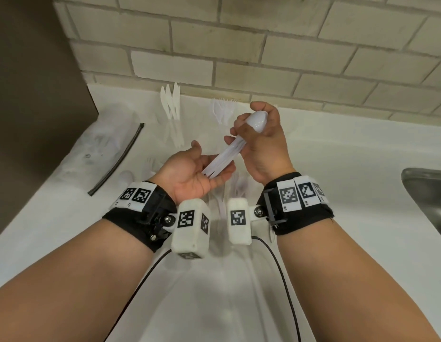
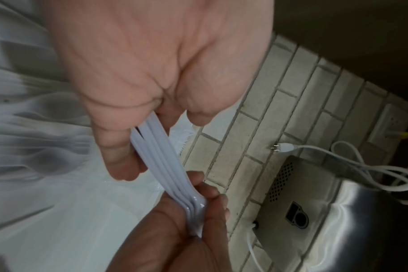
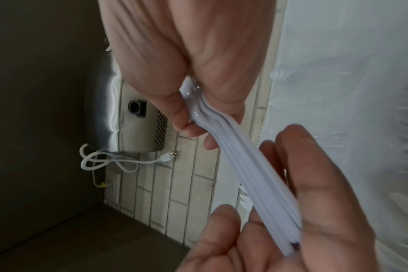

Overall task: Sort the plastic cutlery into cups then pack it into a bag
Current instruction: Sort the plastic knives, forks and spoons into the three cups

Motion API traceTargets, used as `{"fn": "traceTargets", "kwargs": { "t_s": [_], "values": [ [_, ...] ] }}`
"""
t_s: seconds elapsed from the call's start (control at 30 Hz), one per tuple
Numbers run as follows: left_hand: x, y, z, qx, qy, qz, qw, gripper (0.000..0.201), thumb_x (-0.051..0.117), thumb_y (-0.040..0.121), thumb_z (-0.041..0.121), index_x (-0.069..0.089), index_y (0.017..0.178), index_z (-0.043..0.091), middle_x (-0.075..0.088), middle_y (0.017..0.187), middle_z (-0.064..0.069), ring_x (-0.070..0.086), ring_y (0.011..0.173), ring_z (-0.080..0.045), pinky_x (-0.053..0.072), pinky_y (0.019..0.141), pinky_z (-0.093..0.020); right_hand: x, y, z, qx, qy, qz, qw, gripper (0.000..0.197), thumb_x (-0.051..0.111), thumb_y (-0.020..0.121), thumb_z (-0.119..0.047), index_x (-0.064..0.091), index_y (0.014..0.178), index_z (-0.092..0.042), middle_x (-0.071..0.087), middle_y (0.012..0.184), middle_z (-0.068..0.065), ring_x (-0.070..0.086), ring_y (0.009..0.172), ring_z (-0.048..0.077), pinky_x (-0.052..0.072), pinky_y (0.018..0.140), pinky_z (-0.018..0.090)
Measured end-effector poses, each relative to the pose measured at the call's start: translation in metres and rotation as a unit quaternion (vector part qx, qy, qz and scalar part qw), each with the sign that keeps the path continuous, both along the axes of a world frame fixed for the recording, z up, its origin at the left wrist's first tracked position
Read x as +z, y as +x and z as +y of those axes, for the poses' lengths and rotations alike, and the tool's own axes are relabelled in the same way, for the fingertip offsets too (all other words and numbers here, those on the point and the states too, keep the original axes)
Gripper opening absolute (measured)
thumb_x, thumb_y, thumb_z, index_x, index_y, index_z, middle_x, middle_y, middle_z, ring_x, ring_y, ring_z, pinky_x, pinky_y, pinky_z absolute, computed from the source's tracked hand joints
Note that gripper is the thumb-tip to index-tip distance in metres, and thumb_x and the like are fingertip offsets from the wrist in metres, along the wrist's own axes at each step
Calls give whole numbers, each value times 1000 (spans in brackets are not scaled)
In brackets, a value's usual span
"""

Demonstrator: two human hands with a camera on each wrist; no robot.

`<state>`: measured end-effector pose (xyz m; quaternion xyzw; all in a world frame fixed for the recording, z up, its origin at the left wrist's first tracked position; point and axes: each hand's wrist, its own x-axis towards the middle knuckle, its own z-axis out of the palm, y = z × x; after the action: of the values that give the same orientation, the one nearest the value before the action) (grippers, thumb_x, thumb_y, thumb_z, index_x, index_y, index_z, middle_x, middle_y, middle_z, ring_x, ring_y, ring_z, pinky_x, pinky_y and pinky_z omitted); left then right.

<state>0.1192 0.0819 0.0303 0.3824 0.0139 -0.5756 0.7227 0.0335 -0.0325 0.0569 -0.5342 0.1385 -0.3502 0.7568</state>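
Observation:
A stack of several white plastic spoons [image 1: 224,159] is held above the white counter [image 1: 338,218]. My right hand [image 1: 254,129] grips the stack round its bowl end. My left hand [image 1: 212,159] lies palm up, fingers relaxed, and the handle ends rest on it. The left wrist view shows the spoon handles [image 2: 161,162] running from my left fingers [image 2: 119,156] down into the right hand. In the right wrist view, the same handles [image 3: 252,174] lie across the left fingers [image 3: 319,184]. At the back by the wall, white knives [image 1: 171,99] and white forks [image 1: 223,109] stand upright in clear cups.
A clear plastic bag with a black zip strip [image 1: 120,159] lies at the counter's left, by a dark cabinet side. Loose white cutlery [image 1: 127,176] lies on the counter near and under my hands. A steel sink [image 1: 426,193] is at the right. A tiled wall closes the back.

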Motion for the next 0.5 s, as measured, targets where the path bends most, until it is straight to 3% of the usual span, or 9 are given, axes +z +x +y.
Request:
{"fn": "traceTargets", "kwargs": {
  "t_s": [0.13,0.27,0.3,0.33,0.4,0.43,0.5],
  "values": [
    [-3,0,5,-56,40,-118,991,68,28,94,60,57,119,4,61,110,-16,59,105,-34,49,93,-49,6,0,-13,-20,-12,14,1000,39,47,87,16,44,103,-19,52,77,4,52,67,19,51,67,36],
    [0,2,14,-48,91,-284,953,37,44,98,40,63,107,10,61,110,-8,60,104,-28,48,93,-39,29,-5,-49,-130,-99,-17,986,36,48,85,13,42,102,-19,52,79,6,53,67,20,53,69,37],
    [-1,3,17,-62,121,-373,918,27,48,97,34,64,106,13,62,113,-3,60,106,-24,48,92,-35,34,-6,-59,-161,-126,-17,979,36,49,85,11,42,102,-19,52,80,7,53,68,21,54,71,38],
    [-4,5,18,-78,158,-481,859,20,53,96,30,64,107,17,62,113,1,60,106,-19,48,91,-30,37,-5,-69,-192,-153,-12,969,35,50,84,9,42,102,-19,52,82,8,54,70,22,54,74,41],
    [-11,7,17,-124,220,-653,714,21,61,91,29,63,110,22,62,112,6,59,100,-12,45,85,-23,37,1,-85,-251,-202,15,947,33,53,81,-1,43,101,-25,53,86,9,56,75,24,54,80,47],
    [-14,7,15,-153,239,-693,663,26,64,88,31,62,113,23,60,114,4,57,99,-12,44,83,-23,36,5,-92,-273,-222,34,936,33,54,79,-6,43,100,-28,54,86,7,57,76,23,55,82,49],
    [-21,4,10,-207,264,-723,604,41,69,81,38,57,119,29,54,120,0,54,105,-15,44,90,-27,29,14,-105,-294,-248,69,920,32,56,80,-10,42,100,-29,55,86,4,58,76,17,54,83,45]
  ]
}}
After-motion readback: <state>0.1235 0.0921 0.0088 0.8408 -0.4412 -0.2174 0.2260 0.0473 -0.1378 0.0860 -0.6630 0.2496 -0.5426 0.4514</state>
